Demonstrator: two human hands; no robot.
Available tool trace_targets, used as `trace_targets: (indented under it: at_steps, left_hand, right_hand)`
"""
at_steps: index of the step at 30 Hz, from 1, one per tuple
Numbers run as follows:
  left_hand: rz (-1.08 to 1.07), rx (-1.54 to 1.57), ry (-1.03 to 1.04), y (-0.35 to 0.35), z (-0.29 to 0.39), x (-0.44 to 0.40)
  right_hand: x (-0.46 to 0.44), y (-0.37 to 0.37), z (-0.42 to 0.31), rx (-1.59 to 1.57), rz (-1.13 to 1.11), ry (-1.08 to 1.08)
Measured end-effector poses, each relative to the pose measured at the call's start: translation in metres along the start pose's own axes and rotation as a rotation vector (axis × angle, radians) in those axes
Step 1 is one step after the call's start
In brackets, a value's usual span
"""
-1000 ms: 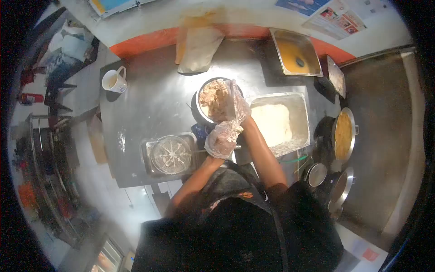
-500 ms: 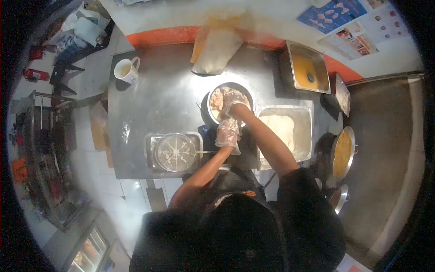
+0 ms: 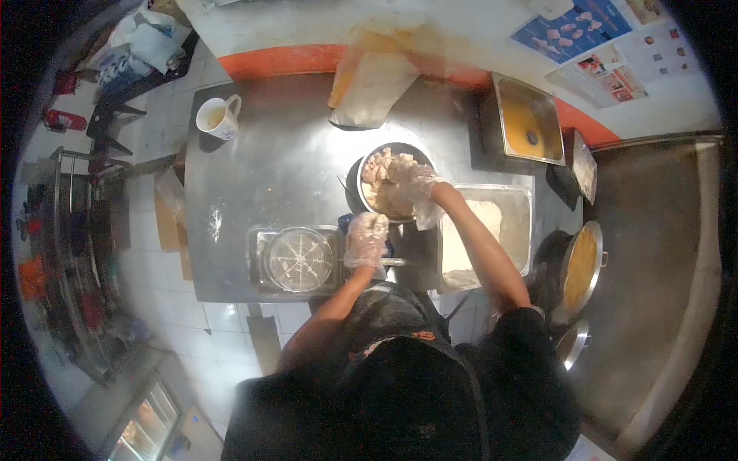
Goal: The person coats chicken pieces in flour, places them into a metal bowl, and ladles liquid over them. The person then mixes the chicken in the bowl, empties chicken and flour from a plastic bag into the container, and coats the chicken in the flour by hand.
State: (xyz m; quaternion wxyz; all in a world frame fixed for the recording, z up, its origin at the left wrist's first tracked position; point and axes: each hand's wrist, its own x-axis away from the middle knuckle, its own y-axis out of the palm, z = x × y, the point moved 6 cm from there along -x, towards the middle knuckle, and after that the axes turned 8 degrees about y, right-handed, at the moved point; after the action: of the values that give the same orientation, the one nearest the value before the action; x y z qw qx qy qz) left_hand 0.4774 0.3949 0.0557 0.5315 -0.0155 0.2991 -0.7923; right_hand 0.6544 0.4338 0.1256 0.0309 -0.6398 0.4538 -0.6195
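Observation:
A round pot (image 3: 360,178) holds pale pieces of raw meat (image 3: 378,167). My right hand (image 3: 419,186), in a clear plastic glove, reaches over the pot's right side with its fingers among the meat; blur and the meat hide how they are set. My left hand (image 3: 367,240), also gloved, is just below the pot, its fingers curled in; what they hold, if anything, is hidden. Right of the pot, under my right forearm, a metal pan (image 3: 516,201) contains white flour (image 3: 463,250). A round wire strainer (image 3: 300,260) sits in a metal tray (image 3: 256,283) to the left.
On the steel table (image 3: 269,177) stand a white mug (image 3: 217,119) at the back left and a plastic bag (image 3: 374,88) against the wall. A deep pan of yellow liquid (image 3: 523,127) is at the back right. A round pan of oil (image 3: 582,265) lies beyond the table's right edge.
My left hand has moved left and down, away from the pot's front rim. My right hand has shifted right within the pot, uncovering more meat.

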Motion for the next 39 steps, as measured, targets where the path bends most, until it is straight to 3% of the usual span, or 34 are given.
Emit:
trace_targets:
  at_steps: [1,5,7,9,10,13,17,18,19,23,25,26,27,28,31,33,34,35,36,38,39]
  left_hand:
    - [0.031,0.262,-0.449,0.003,-0.024,0.012]
    - [0.062,0.52,-0.579,0.003,-0.024,-0.008]
    - [-0.042,0.292,-0.453,0.0,-0.019,-0.015]
    - [0.085,0.382,-0.255,0.01,-0.036,-0.008]
    - [0.195,0.809,-0.582,0.022,-0.043,0.003]
    - [0.026,0.691,-0.613,0.014,-0.037,-0.004]
    - [0.024,0.648,-0.519,0.004,-0.033,-0.015]
    - [0.081,0.365,-0.326,0.016,-0.068,-0.012]
    - [0.086,0.37,-0.316,0.021,-0.085,-0.018]
    - [-0.187,0.288,-0.549,0.044,-0.162,-0.028]
    - [-0.321,0.2,-0.329,0.059,-0.181,-0.05]
    - [-0.388,0.11,-0.305,0.041,-0.148,-0.071]
    - [-0.453,0.019,-0.277,0.021,-0.112,-0.094]
    - [-0.369,0.037,-0.221,-0.002,-0.074,-0.114]
    - [-0.286,0.28,-0.313,0.03,-0.136,-0.092]
    - [-0.271,-0.024,-0.236,0.022,-0.125,-0.08]
    - [-0.294,-0.156,-0.243,0.008,-0.102,-0.076]
    - [-0.292,-0.16,-0.249,0.009,-0.097,-0.063]
    - [-0.172,0.298,-0.474,0.011,-0.1,-0.048]
    - [-0.028,0.759,-0.689,0.024,-0.12,-0.03]
    - [-0.046,0.727,-0.645,0.03,-0.129,-0.028]
  right_hand:
    - [-0.001,0.003,0.001,-0.008,-0.003,0.004]
    - [-0.016,0.022,-0.004,0.242,0.058,-0.195]
    - [-0.02,0.027,-0.007,0.368,0.092,-0.29]
    - [-0.029,0.025,-0.011,0.361,0.089,-0.23]
    - [-0.03,0.028,-0.015,0.348,0.076,-0.17]
    - [-0.02,0.026,-0.033,0.424,0.137,-0.186]
    - [-0.066,0.05,0.01,0.341,0.024,-0.183]
    - [-0.079,0.052,0.022,0.307,0.04,-0.18]
    - [-0.083,0.047,0.029,0.264,0.083,-0.18]
    - [-0.048,0.011,0.025,-0.03,0.251,-0.225]
    - [-0.029,-0.002,0.016,-0.092,0.232,-0.282]
    - [-0.018,-0.005,0.012,-0.075,0.036,-0.193]
    - [-0.004,-0.017,0.008,-0.08,0.044,-0.187]
    - [0.008,-0.025,0.004,-0.034,0.028,-0.202]
    - [0.011,-0.026,0.01,-0.095,-0.126,-0.281]
    - [0.011,-0.034,0.008,-0.036,-0.054,-0.33]
    - [0.012,-0.034,0.008,-0.11,-0.123,-0.236]
    - [0.009,-0.031,0.007,-0.108,-0.128,-0.241]
    - [0.006,-0.029,0.007,-0.205,-0.112,-0.262]
    - [-0.002,-0.019,-0.001,-0.325,-0.003,-0.301]
    - [-0.007,-0.01,-0.008,-0.322,-0.01,-0.304]
